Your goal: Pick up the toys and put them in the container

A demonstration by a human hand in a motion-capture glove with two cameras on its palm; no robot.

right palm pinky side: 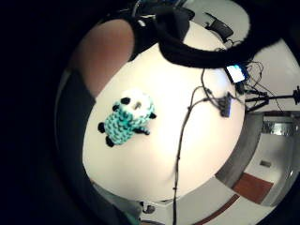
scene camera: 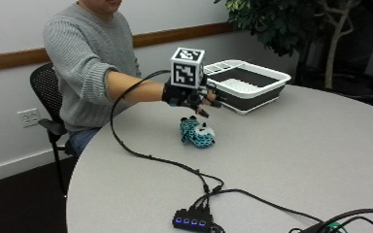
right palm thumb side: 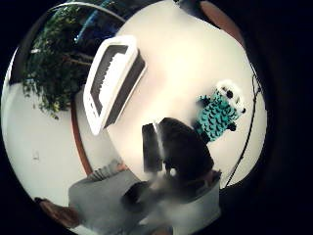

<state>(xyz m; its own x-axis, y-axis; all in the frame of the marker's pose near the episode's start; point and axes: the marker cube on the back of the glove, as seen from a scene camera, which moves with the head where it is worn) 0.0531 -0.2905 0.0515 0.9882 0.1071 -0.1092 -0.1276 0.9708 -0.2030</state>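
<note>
Crocheted teal panda toy (scene camera: 197, 134) lying on table (scene camera: 303, 145), frame centre, unheld. My right hand (scene camera: 190, 97) above it, fingers relaxed, empty. Container (scene camera: 248, 82) upper right. Risk: toy rolling from off-centre grasp.

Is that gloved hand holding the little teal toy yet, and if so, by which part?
No, nothing is held. The gloved right hand hovers above the teal crochet toy, which lies on the table, apart from the hand.
</note>
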